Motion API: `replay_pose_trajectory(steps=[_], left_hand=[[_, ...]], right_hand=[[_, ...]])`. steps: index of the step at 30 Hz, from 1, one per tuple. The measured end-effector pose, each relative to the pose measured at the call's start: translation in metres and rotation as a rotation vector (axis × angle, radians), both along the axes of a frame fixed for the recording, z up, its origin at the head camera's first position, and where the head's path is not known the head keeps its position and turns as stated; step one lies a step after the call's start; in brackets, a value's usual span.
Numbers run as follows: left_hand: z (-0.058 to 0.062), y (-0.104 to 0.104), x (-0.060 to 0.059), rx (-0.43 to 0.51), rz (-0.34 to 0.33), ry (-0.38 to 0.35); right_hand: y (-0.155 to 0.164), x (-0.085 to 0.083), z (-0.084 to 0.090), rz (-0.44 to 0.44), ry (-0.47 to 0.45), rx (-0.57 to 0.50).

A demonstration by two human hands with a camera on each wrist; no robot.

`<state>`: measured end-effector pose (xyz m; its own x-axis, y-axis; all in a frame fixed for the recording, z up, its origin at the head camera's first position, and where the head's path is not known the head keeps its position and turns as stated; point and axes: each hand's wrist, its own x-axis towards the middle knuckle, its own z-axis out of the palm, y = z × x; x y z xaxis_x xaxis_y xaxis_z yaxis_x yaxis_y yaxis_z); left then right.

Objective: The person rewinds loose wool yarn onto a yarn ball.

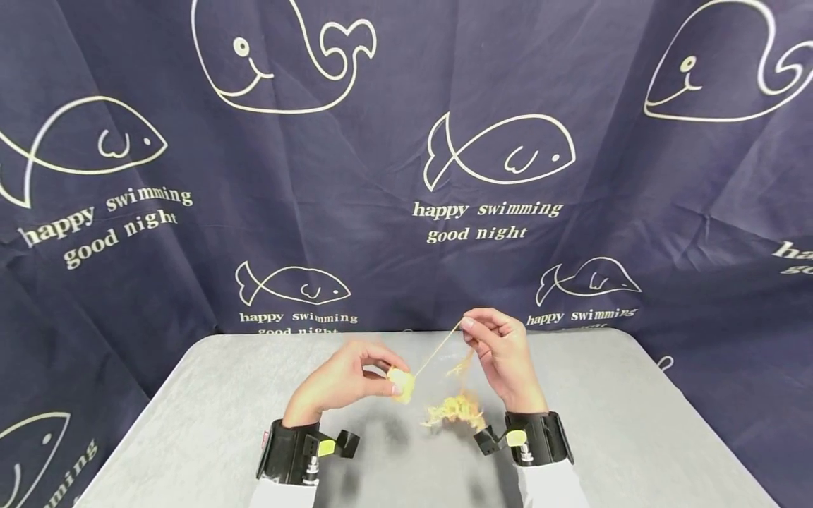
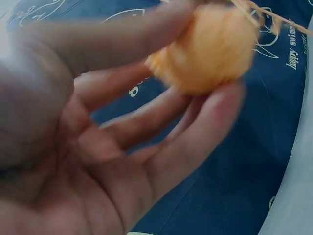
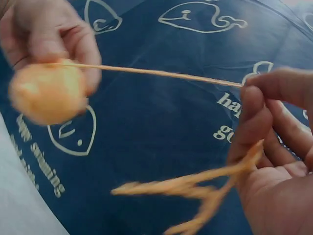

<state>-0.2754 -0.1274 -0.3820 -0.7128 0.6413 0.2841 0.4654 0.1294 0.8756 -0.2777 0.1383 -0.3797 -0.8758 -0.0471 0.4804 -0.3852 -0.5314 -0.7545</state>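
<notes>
A small yellow-orange ball of yarn (image 1: 401, 384) is held by the left hand (image 1: 343, 379) between its thumb and fingertips; the left wrist view shows the ball (image 2: 205, 51) large and blurred. One taut strand (image 1: 437, 350) slants up from the ball to the right hand (image 1: 504, 349), whose thumb and forefinger pinch it. In the right wrist view the strand (image 3: 161, 73) runs nearly straight between both hands. Loose yarn (image 3: 186, 186) also hangs from the right hand's lower fingers. Beneath that hand, a tangle of yarn (image 1: 457, 409) overlaps the table in the head view.
A light grey table (image 1: 209, 395) with rounded corners spreads under both hands. Behind it hangs a dark blue curtain (image 1: 381, 176) printed with white fish, whales and lettering. Each wrist wears a black strap (image 1: 288, 451) with a small camera mount.
</notes>
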Motion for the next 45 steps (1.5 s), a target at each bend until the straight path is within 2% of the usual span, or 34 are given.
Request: replay_pose_trajectory(steps=[2,5,9,13,17,20,22,27,30,32,34,36,38,40,42,45], left_hand=[[0.0,-0.001,0.001,0.011,-0.11,-0.04],[0.002,-0.002,0.002,0.038,-0.239,-0.095],[0.004,-0.004,0.004,0.127,-0.374,-0.161],[0.005,-0.004,0.005,0.282,-0.47,-0.189],[0.006,-0.001,0.004,0.5,-0.447,-0.128],[0.007,0.002,0.002,0.68,-0.35,-0.106],[0.006,0.003,0.0,0.794,-0.271,-0.137],[0.007,0.011,-0.003,1.031,0.042,-0.287],[0.008,0.018,-0.006,1.116,0.226,-0.37],[0.006,0.023,-0.009,1.14,0.325,-0.395],[0.003,0.027,-0.013,1.126,0.426,-0.396],[-0.002,0.031,-0.016,1.058,0.547,-0.367],[-0.007,0.035,-0.018,0.947,0.667,-0.303],[-0.012,0.036,-0.019,0.803,0.769,-0.208],[-0.016,0.037,-0.019,0.654,0.833,-0.109],[-0.02,0.037,-0.02,0.466,0.834,0.005]], right_hand=[[0.003,-0.001,0.0,-0.001,-0.052,-0.072],[0.006,-0.003,-0.001,-0.019,-0.12,-0.153],[0.008,-0.006,-0.003,-0.055,-0.168,-0.161],[0.007,-0.01,-0.009,-0.121,-0.132,-0.004],[0.004,-0.013,-0.015,-0.213,-0.098,0.257],[0.003,-0.015,-0.019,-0.242,-0.094,0.469],[0.002,-0.015,-0.021,-0.239,-0.075,0.601],[-0.004,-0.013,-0.022,-0.182,0.04,0.824],[-0.009,-0.01,-0.02,-0.152,0.11,0.906],[-0.012,-0.007,-0.019,-0.136,0.139,0.949],[-0.015,-0.004,-0.017,-0.119,0.158,0.981],[-0.017,-0.002,-0.016,-0.1,0.169,0.999],[-0.018,-0.001,-0.016,-0.092,0.181,1.003],[-0.019,0.0,-0.016,-0.096,0.186,0.987],[-0.019,0.0,-0.016,-0.111,0.189,0.953],[-0.018,0.0,-0.014,-0.136,0.193,0.859]])
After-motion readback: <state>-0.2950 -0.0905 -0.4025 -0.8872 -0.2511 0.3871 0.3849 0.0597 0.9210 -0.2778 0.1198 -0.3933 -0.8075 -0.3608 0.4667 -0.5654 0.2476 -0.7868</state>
